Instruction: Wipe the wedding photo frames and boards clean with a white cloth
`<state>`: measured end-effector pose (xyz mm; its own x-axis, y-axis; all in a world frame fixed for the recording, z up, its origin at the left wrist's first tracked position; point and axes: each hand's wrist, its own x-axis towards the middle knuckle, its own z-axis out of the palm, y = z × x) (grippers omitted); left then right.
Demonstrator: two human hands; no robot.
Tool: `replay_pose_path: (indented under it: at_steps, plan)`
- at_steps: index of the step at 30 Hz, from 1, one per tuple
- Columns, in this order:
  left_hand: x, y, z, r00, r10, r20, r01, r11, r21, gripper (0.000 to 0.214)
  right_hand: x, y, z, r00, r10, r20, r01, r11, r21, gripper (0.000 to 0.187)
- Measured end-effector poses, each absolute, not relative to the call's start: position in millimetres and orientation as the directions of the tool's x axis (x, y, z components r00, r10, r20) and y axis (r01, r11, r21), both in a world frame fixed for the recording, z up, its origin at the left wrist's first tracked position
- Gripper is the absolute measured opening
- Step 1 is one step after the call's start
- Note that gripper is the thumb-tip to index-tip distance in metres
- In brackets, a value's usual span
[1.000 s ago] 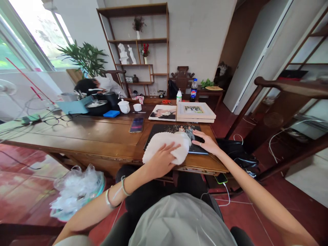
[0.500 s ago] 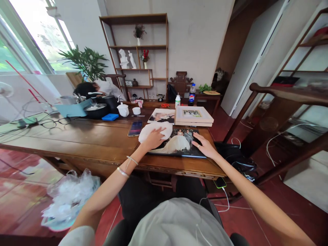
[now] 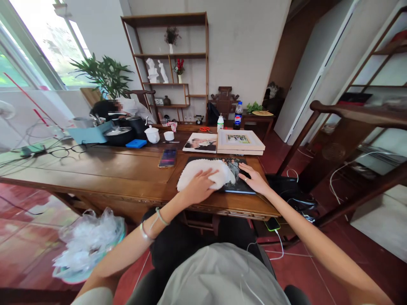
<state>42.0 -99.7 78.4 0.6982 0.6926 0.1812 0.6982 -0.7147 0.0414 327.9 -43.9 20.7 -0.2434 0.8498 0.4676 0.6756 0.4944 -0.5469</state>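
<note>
The left hand (image 3: 199, 186) lies, fingers spread, on white cloth (image 3: 192, 168), likely soft, best gathered centrally; the right hand (image 3: 256, 180), fingers splayed, rests on a stiff-looking photo panel (image 3: 239, 187).

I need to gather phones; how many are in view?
2. One phone lies on the table, left of the white cloth; the other phone, with a white cable, is below the table's right end. Others may be hidden.
</note>
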Motion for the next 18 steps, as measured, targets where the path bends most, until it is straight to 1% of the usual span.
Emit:
replay_pose_path:
  at_steps: [3, 6, 8, 10, 13, 16, 18]
  plan:
    - [46, -52, 78, 0.632, 0.747, 0.208, 0.759, -0.65, 0.028, 0.032, 328, -44, 21, -0.241, 0.853, 0.462, 0.682, 0.488, -0.545, 0.043]
    - [52, -21, 76, 0.623, 0.749, 0.225, 0.767, -0.641, 0.008, 0.036, 328, -45, 21, -0.24, 0.856, 0.458, 0.682, 0.484, -0.548, 0.044]
    - [60, -20, 76, 0.648, 0.735, 0.199, 0.752, -0.659, -0.011, 0.036, 328, -45, 21, -0.237, 0.858, 0.456, 0.68, 0.482, -0.553, 0.044]
    - [70, -36, 76, 0.689, 0.705, 0.171, 0.719, -0.694, -0.036, 0.033, 328, -45, 21, -0.237, 0.857, 0.458, 0.675, 0.484, -0.557, 0.044]
    - [82, -83, 79, 0.758, 0.633, 0.161, 0.648, -0.759, -0.063, 0.029, 328, -44, 22, -0.252, 0.848, 0.466, 0.659, 0.503, -0.559, 0.043]
    - [87, -130, 84, 0.798, 0.579, 0.17, 0.593, -0.804, -0.046, 0.028, 330, -44, 22, -0.268, 0.84, 0.473, 0.635, 0.523, -0.568, 0.042]
    - [87, -143, 85, 0.804, 0.569, 0.175, 0.582, -0.813, -0.029, 0.027, 331, -44, 23, -0.277, 0.835, 0.475, 0.622, 0.533, -0.574, 0.042]
